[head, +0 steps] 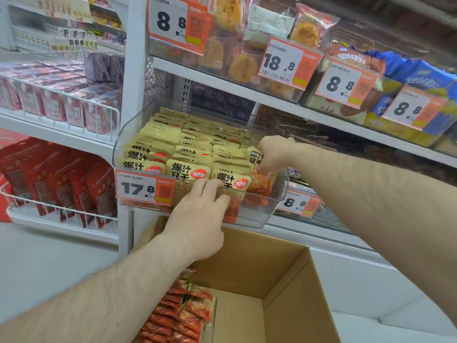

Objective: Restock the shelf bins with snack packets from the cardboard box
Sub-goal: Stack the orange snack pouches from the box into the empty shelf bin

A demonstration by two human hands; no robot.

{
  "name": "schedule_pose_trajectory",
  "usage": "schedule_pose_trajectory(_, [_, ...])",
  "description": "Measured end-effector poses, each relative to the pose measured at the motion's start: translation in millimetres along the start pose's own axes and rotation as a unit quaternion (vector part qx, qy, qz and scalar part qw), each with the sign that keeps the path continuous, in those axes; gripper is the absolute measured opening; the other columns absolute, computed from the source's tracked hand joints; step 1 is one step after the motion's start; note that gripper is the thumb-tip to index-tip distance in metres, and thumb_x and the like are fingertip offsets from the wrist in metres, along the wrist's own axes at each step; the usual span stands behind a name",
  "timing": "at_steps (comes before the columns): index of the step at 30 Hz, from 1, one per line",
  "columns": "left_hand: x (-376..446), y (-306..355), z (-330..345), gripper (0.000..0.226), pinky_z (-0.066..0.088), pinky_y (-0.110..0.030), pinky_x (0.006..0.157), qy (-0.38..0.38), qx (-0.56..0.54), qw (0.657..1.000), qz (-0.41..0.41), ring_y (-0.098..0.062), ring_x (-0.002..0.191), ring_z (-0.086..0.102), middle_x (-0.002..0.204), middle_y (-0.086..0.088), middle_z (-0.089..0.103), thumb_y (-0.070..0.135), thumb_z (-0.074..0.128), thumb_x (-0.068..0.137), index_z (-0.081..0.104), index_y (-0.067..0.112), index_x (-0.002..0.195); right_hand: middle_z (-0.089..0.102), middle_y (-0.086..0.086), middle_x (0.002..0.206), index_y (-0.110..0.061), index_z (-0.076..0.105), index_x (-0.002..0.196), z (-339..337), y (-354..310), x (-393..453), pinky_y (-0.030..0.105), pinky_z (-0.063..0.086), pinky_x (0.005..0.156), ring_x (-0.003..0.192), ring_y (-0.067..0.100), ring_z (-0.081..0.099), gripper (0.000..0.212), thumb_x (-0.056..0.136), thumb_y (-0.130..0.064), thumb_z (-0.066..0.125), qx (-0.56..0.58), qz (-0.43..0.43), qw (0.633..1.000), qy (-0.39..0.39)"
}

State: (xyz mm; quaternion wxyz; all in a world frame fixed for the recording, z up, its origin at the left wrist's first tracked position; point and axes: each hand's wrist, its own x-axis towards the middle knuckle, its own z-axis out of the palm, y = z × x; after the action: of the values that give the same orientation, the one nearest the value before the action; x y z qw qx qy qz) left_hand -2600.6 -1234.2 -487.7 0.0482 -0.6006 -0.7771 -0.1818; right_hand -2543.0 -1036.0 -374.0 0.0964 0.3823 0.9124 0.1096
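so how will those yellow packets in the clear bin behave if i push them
The yellow packets look like small soft pouches, so probably light and bendy. They stand on edge in tight rows in the clear bin, so a push likely tilts neighbours too. Their glossy film may be slippery.

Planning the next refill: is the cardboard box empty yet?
Not empty. The cardboard box stands open below the clear bin, with red snack packets stacked along its left side; the rest of its visible floor is bare.

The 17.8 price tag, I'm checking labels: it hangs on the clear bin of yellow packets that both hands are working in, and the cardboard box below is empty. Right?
Not quite. In the head view the box still holds red packets. The rest stands: the 17.8 tag hangs on the bin, left hand and right hand at its yellow packets.
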Motion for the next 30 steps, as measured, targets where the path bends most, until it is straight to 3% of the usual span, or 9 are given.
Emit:
schedule_pose_trajectory(2, [-1,0,1,0.055,0.030,-0.036,0.114,0.001,-0.002,1.000,0.001,-0.024,0.144,0.005,0.155,-0.003,0.015,0.019,0.053,0.086,0.044,0.019,0.140,0.061,0.000,0.092,-0.015,0.058,0.104,11,6,2,0.047,0.036,0.100,0.102,0.029,0.060,0.033,0.088,-0.043,0.064,-0.062,-0.045,0.996,0.034])
schedule_pose_trajectory(8, [-1,1,2,0.054,0.026,-0.038,0.118,0.003,-0.002,1.000,-0.003,-0.024,0.145,0.003,0.156,-0.003,0.013,0.021,0.055,0.086,0.045,0.019,0.139,0.066,0.004,0.113,-0.018,0.061,0.110,27,6,-3,0.037,0.040,0.088,0.108,0.026,0.059,0.045,0.088,-0.056,0.062,-0.247,-0.128,0.954,0.109])
schedule_pose_trajectory(12, [-2,1,3,0.053,0.024,-0.037,0.118,0.002,0.000,1.000,-0.005,-0.025,0.146,0.001,0.157,-0.003,0.011,0.020,0.054,0.086,0.046,0.019,0.139,0.066,0.007,0.108,-0.011,0.065,0.109,32,-5,-7,0.037,0.051,0.072,0.098,0.031,0.067,0.030,0.089,-0.031,0.071,-0.211,-0.091,0.968,0.102])
schedule_pose_trajectory(14, [-2,0,4,0.052,0.024,-0.037,0.118,0.001,-0.003,1.000,-0.006,-0.025,0.147,0.000,0.158,-0.003,0.010,0.020,0.055,0.086,0.046,0.019,0.138,0.066,0.009,0.107,-0.010,0.066,0.107,32,-10,-9,0.036,0.050,0.067,0.096,0.032,0.067,0.019,0.089,-0.017,0.068,-0.197,-0.073,0.972,0.102])
schedule_pose_trajectory(17, [-3,0,4,0.052,0.023,-0.037,0.118,-0.003,-0.002,1.000,-0.005,-0.025,0.147,-0.002,0.159,-0.002,0.008,0.021,0.055,0.087,0.046,0.020,0.138,0.065,0.011,0.107,-0.009,0.066,0.106,33,-14,-14,0.036,0.046,0.064,0.095,0.034,0.066,0.020,0.087,-0.003,0.060,-0.207,-0.065,0.970,0.110])
schedule_pose_trajectory(21, [-3,0,4,0.051,0.022,-0.038,0.119,0.000,-0.008,1.000,-0.007,-0.025,0.148,-0.002,0.159,-0.003,0.009,0.020,0.055,0.088,0.046,0.019,0.138,0.063,0.014,0.112,-0.006,0.063,0.112,42,-14,-14,0.038,0.043,0.070,0.101,0.034,0.063,0.026,0.089,0.002,0.054,-0.226,-0.064,0.962,0.139])
schedule_pose_trajectory(25, [-3,-1,5,0.052,0.023,-0.037,0.118,0.001,-0.009,1.000,-0.006,-0.024,0.148,-0.003,0.159,-0.001,0.009,0.020,0.055,0.088,0.045,0.020,0.139,0.062,0.012,0.111,-0.007,0.059,0.116,49,-9,-13,0.039,0.041,0.087,0.103,0.030,0.057,0.026,0.091,-0.011,0.053,-0.249,-0.046,0.947,0.195])
schedule_pose_trajectory(30, [-3,0,5,0.052,0.023,-0.037,0.119,0.003,-0.007,1.000,-0.007,-0.025,0.148,-0.002,0.159,-0.002,0.010,0.019,0.056,0.088,0.045,0.020,0.139,0.065,0.005,0.108,-0.010,0.056,0.115,58,-4,-11,0.043,0.033,0.096,0.100,0.026,0.059,0.027,0.089,-0.015,0.054,-0.224,-0.027,0.956,0.189])
